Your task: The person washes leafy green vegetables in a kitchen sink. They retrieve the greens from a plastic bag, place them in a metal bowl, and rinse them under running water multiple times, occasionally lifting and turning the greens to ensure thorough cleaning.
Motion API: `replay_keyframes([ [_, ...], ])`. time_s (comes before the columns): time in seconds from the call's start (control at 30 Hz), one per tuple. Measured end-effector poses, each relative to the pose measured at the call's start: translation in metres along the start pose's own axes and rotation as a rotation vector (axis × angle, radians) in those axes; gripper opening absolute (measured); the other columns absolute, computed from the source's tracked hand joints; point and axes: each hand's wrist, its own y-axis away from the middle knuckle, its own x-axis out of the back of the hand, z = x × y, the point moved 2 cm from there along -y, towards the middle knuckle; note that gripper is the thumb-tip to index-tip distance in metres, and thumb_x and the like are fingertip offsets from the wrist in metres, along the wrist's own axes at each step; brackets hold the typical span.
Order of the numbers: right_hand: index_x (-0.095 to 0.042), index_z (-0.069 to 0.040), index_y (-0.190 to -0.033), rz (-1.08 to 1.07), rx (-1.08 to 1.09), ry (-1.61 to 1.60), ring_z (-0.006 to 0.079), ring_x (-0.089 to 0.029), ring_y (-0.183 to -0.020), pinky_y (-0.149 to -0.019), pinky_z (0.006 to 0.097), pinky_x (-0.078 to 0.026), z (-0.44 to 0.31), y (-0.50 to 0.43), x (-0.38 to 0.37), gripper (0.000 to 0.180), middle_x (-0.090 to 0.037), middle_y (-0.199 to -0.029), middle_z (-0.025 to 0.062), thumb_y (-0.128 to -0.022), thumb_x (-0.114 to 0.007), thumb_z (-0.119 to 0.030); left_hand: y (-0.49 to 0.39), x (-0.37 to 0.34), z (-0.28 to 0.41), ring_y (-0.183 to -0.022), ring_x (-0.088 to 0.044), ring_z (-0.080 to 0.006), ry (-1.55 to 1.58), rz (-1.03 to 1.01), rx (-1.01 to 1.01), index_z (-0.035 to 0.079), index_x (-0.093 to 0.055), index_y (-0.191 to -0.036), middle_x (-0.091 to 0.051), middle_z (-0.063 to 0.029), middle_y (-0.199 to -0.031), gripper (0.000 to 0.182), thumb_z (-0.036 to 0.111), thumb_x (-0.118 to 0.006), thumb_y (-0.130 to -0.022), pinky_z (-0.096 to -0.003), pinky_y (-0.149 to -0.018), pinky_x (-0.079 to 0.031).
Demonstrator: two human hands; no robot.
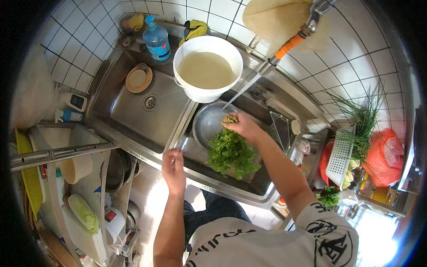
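Note:
My right hand (246,129) grips a bunch of leafy green herbs, probably coriander (232,155), by its root end (231,118). The leaves hang toward me over the right sink basin (257,183). Just beyond them, a round metal bowl (204,123) stands in that basin, partly covered by the herbs and my hand. A stream of water (242,89) runs from the faucet (267,67) into the bowl, close to the roots. My left hand (174,168) is raised by the sink's front rim with curled fingers; whether something small is pinched there is unclear.
A white bucket (208,95) of cloudy liquid stands behind the bowl. The left basin (133,113) holds a small plate (136,80); a blue pump bottle (156,43) stands behind it. Shelves at left hold a cabbage (83,213). At right are a white basket (340,157) and long green stalks (363,123).

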Motion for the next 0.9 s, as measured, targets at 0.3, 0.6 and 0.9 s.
replay_keyframes([
  [0.3,-0.057,0.003,-0.145,0.441,-0.102,0.663,0.0413,-0.055,-0.14,-0.12,0.0467,-0.045,0.117,-0.106,-0.009,0.065,-0.059,-0.149,0.0259,-0.092,-0.081,-0.027,0.086,0.015,-0.035,-0.094,-0.063,-0.0129,-0.107,-0.082,0.29,-0.003,-0.063,-0.111,-0.068,-0.0066,-0.101,0.007,0.002,-0.061,-0.106,-0.0282,-0.088,-0.053],
  [0.6,-0.068,-0.006,-0.128,0.705,0.131,0.259,0.0373,-0.065,-0.126,-0.104,0.0461,-0.054,0.167,0.073,-0.026,0.032,-0.067,-0.136,0.0204,-0.096,-0.069,-0.011,0.047,-0.157,-0.028,-0.08,-0.06,-0.0149,-0.26,-0.438,0.114,0.0,-0.068,-0.102,-0.065,-0.0068,-0.088,0.012,0.012,-0.071,-0.102,-0.0315,-0.074,-0.05],
  [0.9,-0.072,0.003,-0.113,0.752,-0.097,-0.27,0.0258,-0.076,-0.098,-0.087,0.0386,-0.058,0.23,0.164,-0.017,0.022,-0.079,-0.104,0.0196,-0.095,-0.068,-0.01,0.065,-0.392,-0.05,-0.09,-0.073,-0.0317,-0.397,-0.585,-0.258,0.002,-0.067,-0.123,-0.072,-0.0162,-0.109,0.037,0.009,-0.08,-0.089,-0.0422,-0.079,-0.057],
])
